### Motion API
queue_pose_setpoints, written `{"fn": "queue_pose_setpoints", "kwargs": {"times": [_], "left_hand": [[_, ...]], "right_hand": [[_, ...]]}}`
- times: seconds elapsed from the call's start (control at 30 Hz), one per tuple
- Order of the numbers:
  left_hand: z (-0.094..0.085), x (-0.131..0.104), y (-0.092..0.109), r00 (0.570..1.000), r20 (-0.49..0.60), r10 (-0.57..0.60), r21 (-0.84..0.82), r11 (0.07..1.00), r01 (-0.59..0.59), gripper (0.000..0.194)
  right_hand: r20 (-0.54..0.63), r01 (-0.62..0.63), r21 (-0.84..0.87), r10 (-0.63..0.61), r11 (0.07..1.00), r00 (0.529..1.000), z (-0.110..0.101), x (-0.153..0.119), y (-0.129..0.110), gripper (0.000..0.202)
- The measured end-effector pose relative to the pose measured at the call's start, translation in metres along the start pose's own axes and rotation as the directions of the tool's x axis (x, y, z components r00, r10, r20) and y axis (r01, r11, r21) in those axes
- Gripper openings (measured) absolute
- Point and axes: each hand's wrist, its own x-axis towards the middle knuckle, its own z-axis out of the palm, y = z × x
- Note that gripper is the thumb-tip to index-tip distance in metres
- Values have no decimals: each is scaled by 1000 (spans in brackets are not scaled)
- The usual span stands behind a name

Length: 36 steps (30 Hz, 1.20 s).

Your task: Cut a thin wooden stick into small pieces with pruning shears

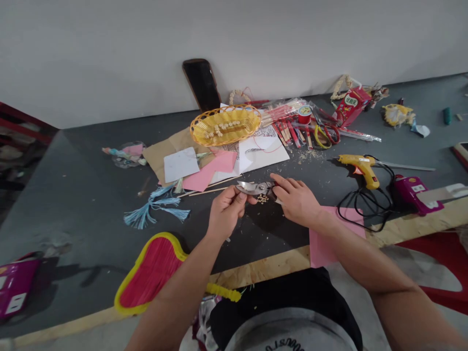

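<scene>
My right hand is wrapped round the handles of a pair of pruning shears, whose blades point left. At the blades, my left hand is closed in a pinch; what it holds is too small to make out. Below the shears lies a small heap of pale cut bits on the dark table. Thin wooden sticks lie just beyond my left hand.
Beyond are a yellow basket with pale beads, pink paper, and scissors. At right lie a yellow glue gun and a purple power strip. Blue tassels and a red-yellow fan are at left.
</scene>
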Motion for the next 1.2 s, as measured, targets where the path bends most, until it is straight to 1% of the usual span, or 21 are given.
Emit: {"fn": "queue_pose_setpoints", "kwargs": {"times": [0.13, 0.27, 0.33, 0.4, 0.47, 0.57, 0.67, 0.8, 1.03, 1.2], "left_hand": [[0, 0, 3, 998, 42, -36, -35, 999, 37, 34], [1, 1, 7, 995, 55, -81, -73, 994, 85, 35], [1, 1, 9, 996, 43, -81, -83, 993, 85, 36], [2, 1, 10, 997, 37, -75, -86, 993, 78, 36], [3, 0, 11, 996, 46, -75, -90, 993, 79, 36], [3, -2, 10, 995, 57, -82, -91, 992, 87, 36], [3, -2, 9, 995, 39, -95, -71, 993, 98, 33], [0, -3, 6, 997, 30, -67, 1, 998, 67, 31], [-8, -1, -2, 997, 79, -10, 64, 998, 5, 36], [-11, 1, -4, 993, 122, 2, 72, 997, -11, 39]], "right_hand": [[-25, -11, 4, 11, 1000, 1000, 2, -1, -1, 32], [-42, -54, 85, 58, 995, 997, 4, 1, -1, 28], [-50, -85, 134, 92, 987, 994, 6, 1, -2, 37], [-47, -91, 151, 99, 984, 994, 7, 1, -3, 54], [-30, -79, 147, 84, 986, 996, 8, 1, -4, 65], [10, -73, 149, 73, 986, 997, 9, -1, -4, 65], [59, -86, 155, 78, 984, 995, 7, -1, -2, 67], [103, -76, 177, 58, 981, 993, 2, -1, 0, 69], [120, -27, 209, 1, 978, 993, -2, 0, 6, 76], [97, 24, 279, -52, 960, 994, -2, -1, 11, 75]]}}
